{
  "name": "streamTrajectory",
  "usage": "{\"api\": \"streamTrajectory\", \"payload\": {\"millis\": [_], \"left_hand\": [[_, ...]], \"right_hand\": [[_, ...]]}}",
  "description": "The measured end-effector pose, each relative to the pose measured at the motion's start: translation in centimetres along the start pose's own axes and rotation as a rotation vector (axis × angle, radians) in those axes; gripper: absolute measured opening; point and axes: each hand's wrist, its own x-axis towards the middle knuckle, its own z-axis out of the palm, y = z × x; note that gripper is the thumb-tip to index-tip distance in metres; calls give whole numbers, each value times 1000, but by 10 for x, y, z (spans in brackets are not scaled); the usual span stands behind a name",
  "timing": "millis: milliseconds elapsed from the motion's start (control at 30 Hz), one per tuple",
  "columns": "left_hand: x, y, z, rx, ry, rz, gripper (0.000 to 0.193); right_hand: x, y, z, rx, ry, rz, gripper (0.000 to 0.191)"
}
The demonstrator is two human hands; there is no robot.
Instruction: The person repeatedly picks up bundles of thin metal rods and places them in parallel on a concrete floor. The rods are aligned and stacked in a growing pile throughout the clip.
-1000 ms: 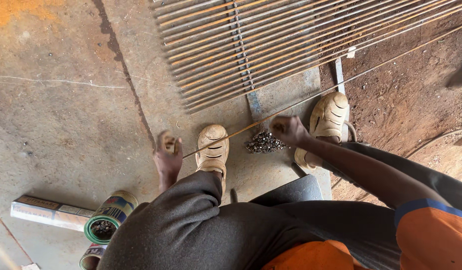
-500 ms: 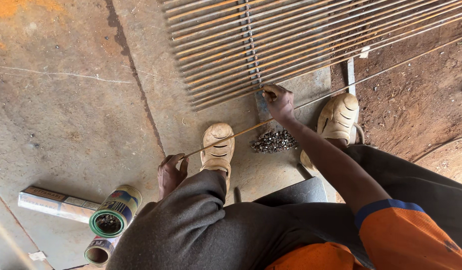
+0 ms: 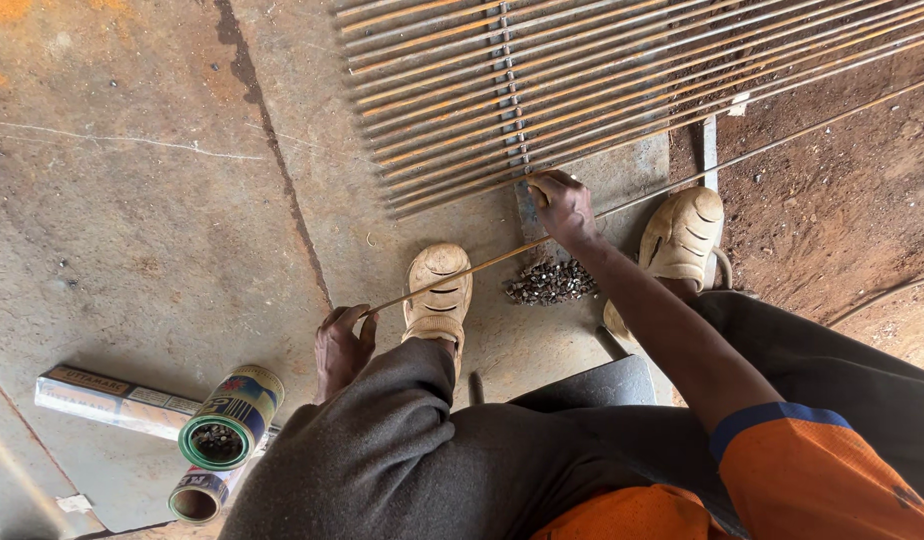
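Note:
A long thin rusty steel rod [image 3: 462, 272] runs from lower left to upper right across the concrete floor. My left hand [image 3: 342, 345] pinches its near end beside my knee. My right hand [image 3: 564, 208] grips the same rod further up, right at the near edge of a mat of several parallel rods [image 3: 582, 80] joined by a crosswise line of ties. A small heap of dark metal bits [image 3: 550, 282] lies between my two tan shoes, the left shoe [image 3: 438, 295] and the right shoe [image 3: 682, 240].
Two open tin cans [image 3: 232, 415] and a long flat box [image 3: 112, 400] lie at the lower left. A flat metal strip [image 3: 710, 150] lies under the mat. Bare reddish earth [image 3: 832, 200] begins at the right of the concrete slab.
My right hand has slid the rod up and away, from beside the heap to the edge of the rod mat. My left hand followed with the near end.

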Motion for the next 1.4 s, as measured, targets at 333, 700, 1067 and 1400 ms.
{"api": "streamTrajectory", "payload": {"millis": [333, 700, 1067, 1400], "left_hand": [[1, -15, 10, 56, -85, -24, 15], [3, -11, -3, 54, -35, 100, 13], [12, 23, -29, 87, 104, 186, 10], [24, -12, -15, 35, 274, 273, 17]], "right_hand": [[-2, 11, 8, -16, -23, -1, 11], [15, 26, -8, -54, -4, 8, 22], [33, 49, -61, -195, 673, 337, 3], [21, 52, -112, 1098, 960, 1454, 17]]}}
